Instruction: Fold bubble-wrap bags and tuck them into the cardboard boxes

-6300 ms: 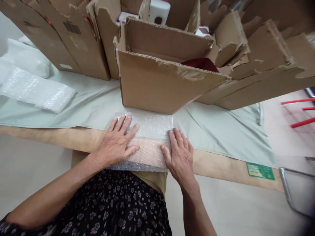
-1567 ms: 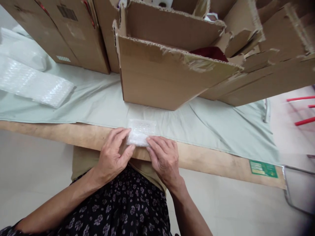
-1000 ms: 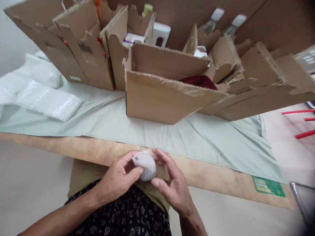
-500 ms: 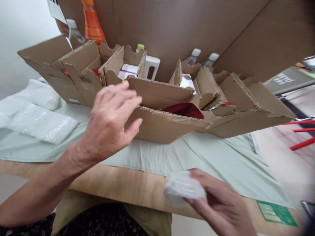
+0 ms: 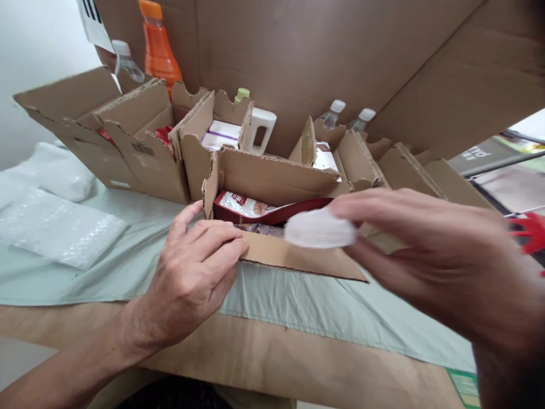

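Note:
My right hand (image 5: pixel 430 255) pinches a small whitish bundle (image 5: pixel 319 228), blurred by motion, that looks like folded plastic. It hangs over a front compartment of the cardboard organiser (image 5: pixel 276 173). My left hand (image 5: pixel 198 261) has its fingers curled over the compartment's front flap (image 5: pixel 293 255), which tilts outward. Inside the compartment lies a dark red packet (image 5: pixel 251 205) with a printed white panel. Some clear crinkled plastic (image 5: pixel 264 229) sits in front of that packet.
Bubble wrap (image 5: pixel 63 227) lies on the green cloth (image 5: pixel 272 309) at left. Behind the organiser stand an orange bottle (image 5: pixel 159 48), a white jug (image 5: pixel 259 132) and clear bottles (image 5: pixel 333 113). A green card (image 5: pixel 466 383) is at the lower right table edge.
My right hand has risen from the table edge to the compartment with the bundle. My left hand has moved down onto the front flap, which now leans outward and shows the packet.

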Tool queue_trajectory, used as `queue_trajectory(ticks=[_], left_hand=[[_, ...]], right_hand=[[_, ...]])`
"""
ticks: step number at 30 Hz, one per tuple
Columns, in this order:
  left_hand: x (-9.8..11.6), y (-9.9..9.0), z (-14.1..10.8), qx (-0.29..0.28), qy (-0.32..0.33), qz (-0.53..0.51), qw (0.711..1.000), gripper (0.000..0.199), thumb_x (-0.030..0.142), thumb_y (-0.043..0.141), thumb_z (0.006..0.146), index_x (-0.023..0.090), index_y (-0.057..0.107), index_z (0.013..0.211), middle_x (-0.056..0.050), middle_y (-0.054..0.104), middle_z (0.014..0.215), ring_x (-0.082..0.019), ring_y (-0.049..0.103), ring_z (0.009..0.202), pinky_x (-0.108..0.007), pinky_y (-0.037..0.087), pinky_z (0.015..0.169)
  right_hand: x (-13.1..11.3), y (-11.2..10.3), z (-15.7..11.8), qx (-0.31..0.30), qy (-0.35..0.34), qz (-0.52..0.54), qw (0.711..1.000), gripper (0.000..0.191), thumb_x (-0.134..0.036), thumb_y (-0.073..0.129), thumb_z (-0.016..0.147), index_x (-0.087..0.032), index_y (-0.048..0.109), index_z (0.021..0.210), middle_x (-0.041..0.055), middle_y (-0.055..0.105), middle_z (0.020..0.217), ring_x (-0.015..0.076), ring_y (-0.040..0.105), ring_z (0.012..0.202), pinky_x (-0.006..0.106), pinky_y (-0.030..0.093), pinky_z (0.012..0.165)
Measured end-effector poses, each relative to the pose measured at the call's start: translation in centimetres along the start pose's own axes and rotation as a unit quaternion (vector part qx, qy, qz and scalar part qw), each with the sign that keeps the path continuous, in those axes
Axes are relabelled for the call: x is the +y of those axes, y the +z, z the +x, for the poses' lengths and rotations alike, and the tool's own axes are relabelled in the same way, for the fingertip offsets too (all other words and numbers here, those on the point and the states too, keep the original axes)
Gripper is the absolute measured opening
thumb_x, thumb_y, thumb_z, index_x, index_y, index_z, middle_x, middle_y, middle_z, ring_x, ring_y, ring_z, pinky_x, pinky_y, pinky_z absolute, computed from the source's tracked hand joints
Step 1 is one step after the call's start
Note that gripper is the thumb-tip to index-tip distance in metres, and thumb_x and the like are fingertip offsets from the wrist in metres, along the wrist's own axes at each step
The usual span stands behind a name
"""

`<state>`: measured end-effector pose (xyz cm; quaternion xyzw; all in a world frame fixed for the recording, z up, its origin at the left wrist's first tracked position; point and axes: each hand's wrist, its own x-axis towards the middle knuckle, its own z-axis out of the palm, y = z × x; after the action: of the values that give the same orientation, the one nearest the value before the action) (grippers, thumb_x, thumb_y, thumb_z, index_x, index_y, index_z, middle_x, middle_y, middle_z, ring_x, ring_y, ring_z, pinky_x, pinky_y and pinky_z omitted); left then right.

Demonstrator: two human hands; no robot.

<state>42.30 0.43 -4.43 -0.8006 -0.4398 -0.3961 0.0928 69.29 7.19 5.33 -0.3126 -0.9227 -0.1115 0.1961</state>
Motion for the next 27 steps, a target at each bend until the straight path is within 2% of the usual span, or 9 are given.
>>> queue_trajectory(ticks=[3,5,10,13,15,18,22,24,27], left_hand=[[0.0,0.0,-0.1,-0.005,-0.001,-0.004,1.000,0.021,0.006,0.059,0.096,0.019,0.066,0.110,-0.005,0.079,0.110,-0.022,0.074,0.103,-0.057,0.040,0.119],[0.1,0.0,-0.2,-0.009,-0.004,-0.009,1.000,0.022,0.005,0.058,0.096,0.019,0.066,0.110,-0.005,0.079,0.110,-0.023,0.074,0.104,-0.058,0.040,0.120],[0.1,-0.1,-0.6,-0.010,-0.009,-0.017,1.000,0.024,0.003,0.057,0.094,0.018,0.066,0.110,-0.006,0.079,0.111,-0.023,0.073,0.105,-0.058,0.039,0.120],[0.1,0.0,-0.7,-0.007,-0.006,-0.015,1.000,0.023,0.003,0.057,0.095,0.018,0.067,0.110,-0.007,0.078,0.110,-0.023,0.073,0.103,-0.060,0.040,0.119],[0.1,0.1,-0.7,0.000,-0.004,-0.011,1.000,0.021,0.004,0.058,0.096,0.017,0.066,0.110,-0.007,0.078,0.110,-0.022,0.073,0.101,-0.060,0.042,0.117],[0.3,0.0,-0.6,0.005,-0.008,-0.006,1.000,0.022,0.006,0.060,0.095,0.017,0.065,0.114,-0.009,0.077,0.115,-0.024,0.073,0.105,-0.059,0.045,0.117],[0.6,-0.8,-1.3,0.062,-0.032,-0.006,0.998,0.050,0.010,0.067,0.091,0.018,0.057,0.140,-0.015,0.066,0.138,-0.029,0.063,0.131,-0.055,0.046,0.120],[0.1,-1.2,-2.3,0.094,-0.072,-0.012,0.993,0.067,0.013,0.070,0.089,0.022,0.048,0.152,-0.014,0.060,0.148,-0.030,0.057,0.139,-0.053,0.045,0.122],[-1.6,-0.9,-4.0,0.088,-0.186,-0.072,0.976,0.080,0.024,0.074,0.089,0.030,0.038,0.161,-0.011,0.052,0.157,-0.032,0.054,0.143,-0.056,0.043,0.123]], right_hand=[[-1.3,1.8,2.4,-0.101,-0.071,-0.107,0.987,0.020,-0.012,0.056,0.096,-0.021,0.067,0.081,0.0032,0.072,0.077,0.0190,0.063,0.068,0.035,0.040,0.067],[-1.5,3.2,3.4,-0.173,-0.059,-0.152,0.971,0.022,-0.007,0.057,0.091,-0.019,0.064,0.074,0.0047,0.071,0.072,0.0196,0.063,0.067,0.034,0.035,0.065],[-2.3,5.1,5.4,-0.289,0.012,-0.179,0.940,0.021,-0.007,0.054,0.094,-0.017,0.071,0.086,0.0072,0.073,0.074,0.0204,0.064,0.063,0.033,0.019,0.053],[-2.5,5.7,5.9,-0.287,0.029,-0.142,0.947,0.021,-0.010,0.054,0.097,-0.017,0.074,0.099,0.0072,0.077,0.084,0.0215,0.068,0.067,0.032,0.026,0.053],[-2.1,6.1,5.7,-0.269,0.043,-0.085,0.958,0.019,-0.014,0.059,0.097,-0.018,0.075,0.107,0.0074,0.080,0.097,0.0236,0.073,0.079,0.031,0.039,0.059],[-1.0,6.0,4.7,-0.218,0.037,0.024,0.975,0.028,-0.016,0.062,0.097,-0.017,0.074,0.122,0.0072,0.079,0.118,0.0259,0.076,0.103,0.034,0.054,0.082],[-0.8,3.1,1.3,-0.051,0.067,0.080,0.993,0.025,-0.019,0.056,0.101,-0.021,0.075,0.118,0.0034,0.080,0.116,0.0210,0.076,0.100,0.032,0.058,0.086],[-1.6,1.0,-1.6,0.053,0.143,0.067,0.986,0.017,-0.027,0.061,0.102,-0.025,0.077,0.108,0.0009,0.081,0.108,0.0187,0.077,0.093,0.030,0.059,0.084],[-2.5,-0.3,-6.6,0.178,0.325,0.030,0.929,0.013,-0.037,0.066,0.100,-0.030,0.077,0.102,0.0018,0.079,0.103,0.0221,0.074,0.094,0.037,0.057,0.088]])
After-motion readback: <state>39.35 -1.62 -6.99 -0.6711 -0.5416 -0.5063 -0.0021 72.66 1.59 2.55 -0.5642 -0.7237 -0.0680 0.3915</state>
